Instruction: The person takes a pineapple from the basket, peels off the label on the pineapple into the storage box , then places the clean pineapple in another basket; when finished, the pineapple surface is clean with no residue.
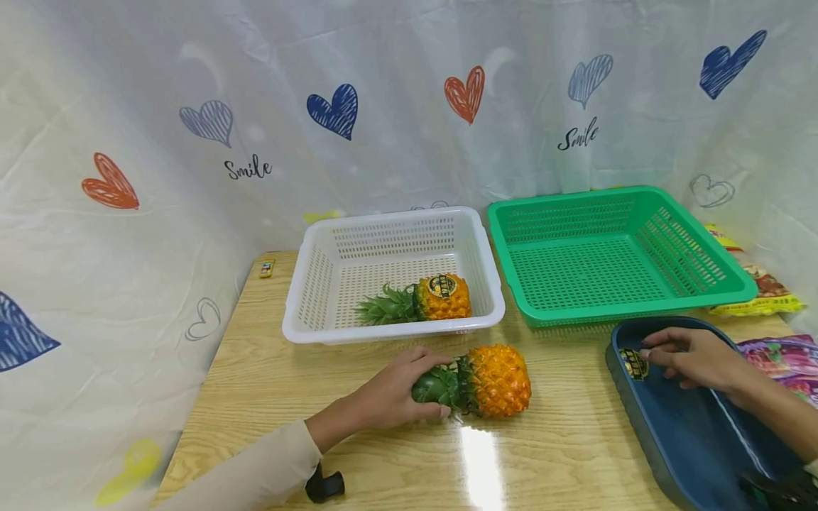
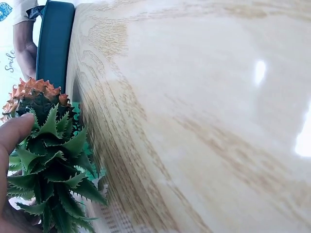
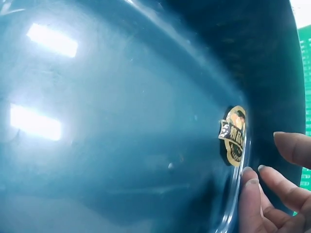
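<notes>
In the head view my left hand point(image 1: 405, 387) grips a small pineapple point(image 1: 501, 381) by its green leaves, just above the wooden table. The left wrist view shows the thumb point(image 2: 17, 131) across the base of the spiky leaves point(image 2: 53, 170). Inside the dark blue basin point(image 1: 696, 426), my right hand point(image 1: 693, 357) hovers by a black and gold sticker point(image 1: 635, 363). Seen from the right wrist, the sticker point(image 3: 234, 136) lies near the basin's wall, and the thumb and fingers point(image 3: 277, 187) are apart from it, with nothing between them.
Behind the left hand stands a white basket point(image 1: 393, 333) holding another pineapple point(image 1: 444, 297) with a similar sticker. A green basket point(image 1: 626, 309) stands to its right. Bagged goods point(image 1: 763, 291) lie at the right edge. A small yellow packet point(image 1: 266, 268) sits at the table's back left.
</notes>
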The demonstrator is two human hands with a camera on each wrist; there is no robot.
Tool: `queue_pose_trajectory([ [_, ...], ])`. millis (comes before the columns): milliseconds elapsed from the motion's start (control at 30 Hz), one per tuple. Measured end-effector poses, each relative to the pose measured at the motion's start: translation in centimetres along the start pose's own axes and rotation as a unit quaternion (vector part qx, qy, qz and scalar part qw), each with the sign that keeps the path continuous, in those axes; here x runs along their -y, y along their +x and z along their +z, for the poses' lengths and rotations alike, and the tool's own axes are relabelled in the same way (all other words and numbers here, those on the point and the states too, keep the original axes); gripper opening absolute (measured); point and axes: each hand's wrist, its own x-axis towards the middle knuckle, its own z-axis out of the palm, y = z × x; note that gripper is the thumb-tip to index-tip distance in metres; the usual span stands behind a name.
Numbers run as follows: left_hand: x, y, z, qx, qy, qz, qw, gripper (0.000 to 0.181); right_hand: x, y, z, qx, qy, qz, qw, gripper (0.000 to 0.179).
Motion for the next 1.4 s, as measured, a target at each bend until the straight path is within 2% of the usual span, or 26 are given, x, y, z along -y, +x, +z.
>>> queue_pose_trajectory([
  [600, 0.0, 0.0, 0.1, -0.002, -0.009, -0.006, 0.9999, 0.069, -0.1, -1.7, 0.2, -0.021, -0.004, -0.061, 0.9979, 0.064],
  [900, 0.0, 0.0, 0.2, -0.006, -0.017, -0.005, 0.9998, 0.069, 2.1, -3.0, 0.4, -0.055, -0.002, -0.092, 0.9943, 0.057],
  [1400, 0.3, 0.1, 0.4, -0.01, -0.015, -0.003, 0.9998, 0.068, 6.5, -4.1, 2.6, -0.012, 0.073, -0.185, 0.98, 0.035],
])
